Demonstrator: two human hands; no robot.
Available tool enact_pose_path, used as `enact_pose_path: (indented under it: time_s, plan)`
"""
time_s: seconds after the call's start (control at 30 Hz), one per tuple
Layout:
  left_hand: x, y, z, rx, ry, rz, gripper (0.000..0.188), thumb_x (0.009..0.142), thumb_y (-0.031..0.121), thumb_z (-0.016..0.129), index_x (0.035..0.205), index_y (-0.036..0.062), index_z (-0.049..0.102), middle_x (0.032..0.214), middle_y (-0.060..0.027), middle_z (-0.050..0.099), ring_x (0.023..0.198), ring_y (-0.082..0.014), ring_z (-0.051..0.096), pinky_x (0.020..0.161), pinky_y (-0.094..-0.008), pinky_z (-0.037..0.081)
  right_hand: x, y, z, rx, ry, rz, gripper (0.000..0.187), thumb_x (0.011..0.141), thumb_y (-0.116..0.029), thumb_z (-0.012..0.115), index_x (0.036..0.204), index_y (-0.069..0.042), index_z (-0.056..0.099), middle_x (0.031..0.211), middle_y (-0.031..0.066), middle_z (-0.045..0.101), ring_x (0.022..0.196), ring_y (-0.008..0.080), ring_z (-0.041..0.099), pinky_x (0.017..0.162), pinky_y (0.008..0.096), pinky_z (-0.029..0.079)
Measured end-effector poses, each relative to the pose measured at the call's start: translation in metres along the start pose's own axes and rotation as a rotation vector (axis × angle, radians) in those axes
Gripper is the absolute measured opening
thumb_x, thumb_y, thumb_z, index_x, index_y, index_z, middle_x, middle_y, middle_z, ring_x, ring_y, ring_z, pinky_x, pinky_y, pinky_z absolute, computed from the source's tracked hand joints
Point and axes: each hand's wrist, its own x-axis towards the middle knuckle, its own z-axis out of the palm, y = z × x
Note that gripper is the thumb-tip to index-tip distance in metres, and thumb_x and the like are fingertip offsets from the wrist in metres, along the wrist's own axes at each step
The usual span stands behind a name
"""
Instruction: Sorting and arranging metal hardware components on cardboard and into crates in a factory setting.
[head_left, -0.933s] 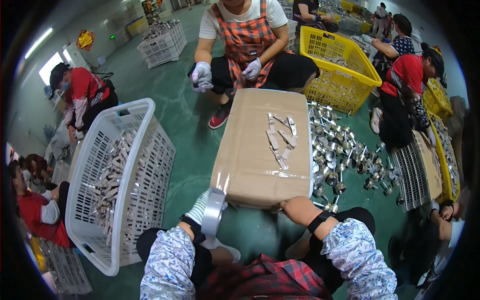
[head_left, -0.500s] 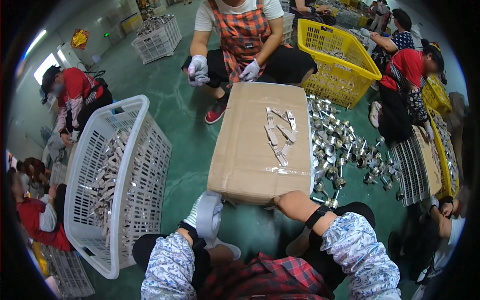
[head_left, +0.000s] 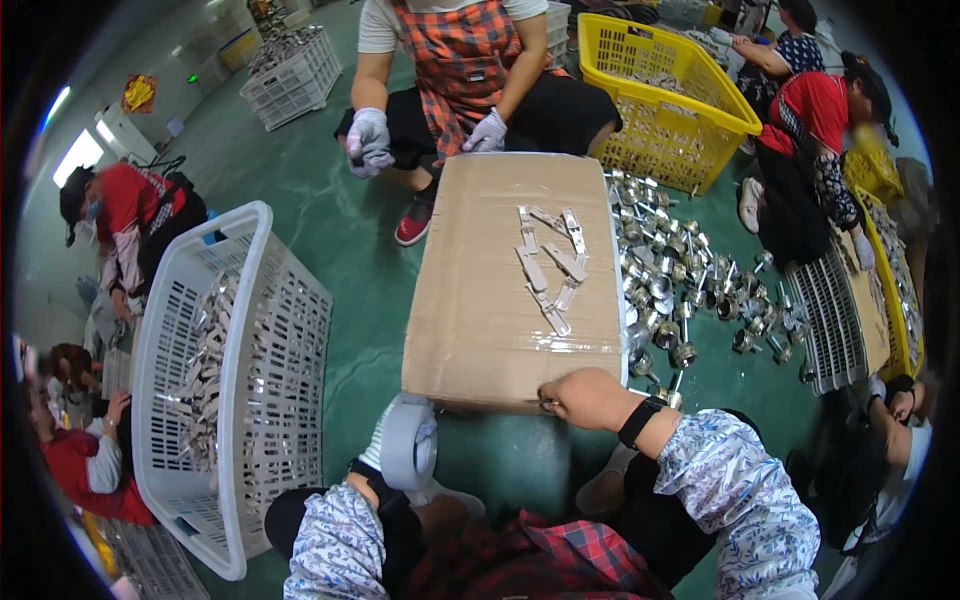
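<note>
My left hand, in a striped glove, is closed around a wide grey roll of tape by the near left corner of the cardboard surface. Part of the glove shows through the ring; most fingers are hidden. My bare right hand pinches something small and dark over the cardboard's near edge; it is too small to name. On the cardboard lie several pale clip-like pieces in a rough loop, away from both hands.
Left stands a white plastic basket full of similar pieces. Metal cup-shaped parts with stems cover the floor at right, before a yellow crate. A person in a checked apron sits opposite, gloved hands near the far edge. Others work at both sides.
My right hand has shifted slightly left along the cardboard's near edge, its pinch now showing above it. The left hand with the tape roll has lowered slightly. The whole view has shifted a little.
</note>
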Motion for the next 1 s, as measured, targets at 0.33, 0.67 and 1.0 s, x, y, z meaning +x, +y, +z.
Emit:
enact_pose_path:
  time_s: [0.33, 0.67, 1.0]
  plan:
    - [-0.004, -0.031, 0.004, -0.01, -0.055, -0.108, 0.04, 0.073, 0.012, 0.065, 0.112, 0.007, 0.059, 0.108, -0.0148, 0.059, 0.103, -0.0278, 0.055, 0.089, -0.0341, 0.045, 0.004, 0.002, -0.004, -0.001, 0.037, -0.046, 0.015, 0.078, -0.02, 0.056, 0.081, -0.007, 0.063, 0.067, 0.0161, 0.062, 0.068, 0.0359, 0.062, 0.062, 0.0481, 0.048]
    - [-0.003, -0.049, 0.008, 0.035, 0.008, 0.026, 0.029, 0.079, 0.004, 0.058, 0.109, 0.0053, 0.057, 0.101, -0.0108, 0.059, 0.094, -0.0241, 0.057, 0.081, -0.031, 0.046, 0.01, 0.001, -0.005, -0.02, 0.038, -0.06, 0.017, 0.077, -0.021, 0.057, 0.077, -0.005, 0.063, 0.066, 0.0169, 0.062, 0.066, 0.0366, 0.062, 0.062, 0.0479, 0.049]
    - [0.001, -0.022, 0.007, -0.153, 0.102, 0.035, 0.054, 0.048, 0.03, 0.076, 0.091, 0.003, 0.059, 0.094, -0.0182, 0.058, 0.092, -0.0392, 0.054, 0.085, -0.0437, 0.043, 0.012, 0.0, -0.004, -0.044, 0.036, -0.045, 0.017, 0.076, -0.02, 0.056, 0.073, -0.005, 0.063, 0.065, 0.0172, 0.061, 0.065, 0.0366, 0.062, 0.061, 0.0474, 0.049]
